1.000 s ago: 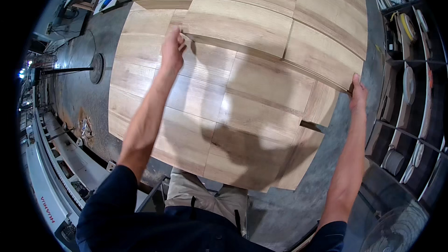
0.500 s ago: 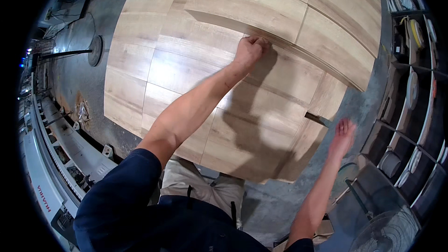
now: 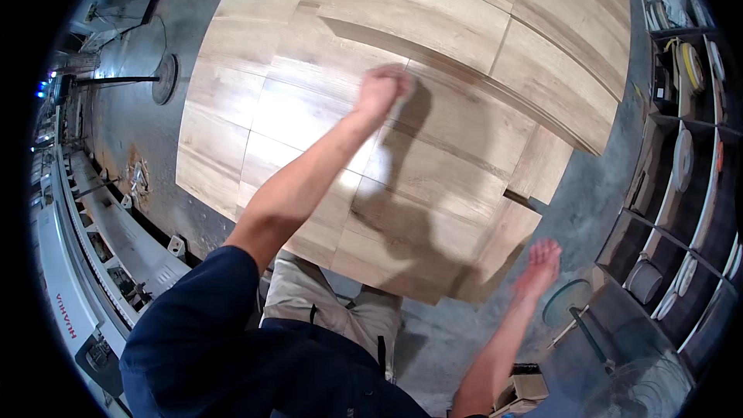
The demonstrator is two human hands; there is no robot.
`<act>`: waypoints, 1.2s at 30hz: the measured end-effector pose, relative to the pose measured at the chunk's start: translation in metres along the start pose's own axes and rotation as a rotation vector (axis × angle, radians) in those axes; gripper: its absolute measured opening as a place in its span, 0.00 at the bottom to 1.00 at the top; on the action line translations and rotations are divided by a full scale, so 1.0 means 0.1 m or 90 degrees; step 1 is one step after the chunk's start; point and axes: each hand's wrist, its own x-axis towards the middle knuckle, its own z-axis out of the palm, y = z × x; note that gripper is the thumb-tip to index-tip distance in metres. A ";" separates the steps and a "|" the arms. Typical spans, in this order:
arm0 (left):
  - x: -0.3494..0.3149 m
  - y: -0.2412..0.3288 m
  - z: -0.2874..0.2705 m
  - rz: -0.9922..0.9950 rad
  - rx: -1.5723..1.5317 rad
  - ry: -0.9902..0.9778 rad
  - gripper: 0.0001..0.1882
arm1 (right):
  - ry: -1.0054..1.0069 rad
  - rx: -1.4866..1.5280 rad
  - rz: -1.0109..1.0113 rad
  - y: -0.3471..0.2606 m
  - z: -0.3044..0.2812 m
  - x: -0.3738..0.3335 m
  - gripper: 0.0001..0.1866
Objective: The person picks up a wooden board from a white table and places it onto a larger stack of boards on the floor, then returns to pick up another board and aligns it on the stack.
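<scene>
My left hand hovers over pale wood-grain panels laid edge to edge in front of me. It is near the lower front edge of a taller stack of the same boards. Motion smears its fingers, and whatever they might hold cannot be made out. Out to the right, past the panels' near right corner, hangs my right hand. Its fingers are loosely bent and slightly apart, with nothing seen in them.
Shelves with rolls of edge banding line the right side. A long grey machine runs along the left. On the floor stand a round-based stand and, at lower right, a green disc on a pole. A dark gap splits the panels' right side.
My left hand has moved left and slightly nearer, off the edge of the taller stack. My right hand has come down and a little to the left. The boards look unmoved.
</scene>
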 end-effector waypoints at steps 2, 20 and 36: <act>0.21 0.13 -0.56 0.101 0.009 0.050 0.13 | -0.052 0.006 -0.036 -0.18 0.19 0.40 0.39; 0.70 0.91 -1.08 0.139 0.213 -0.154 0.12 | -0.199 0.066 -0.050 -0.71 1.35 1.70 0.60; 0.68 0.95 -1.16 0.154 0.149 -0.196 0.14 | -0.058 0.192 -0.032 -0.73 1.40 1.73 0.54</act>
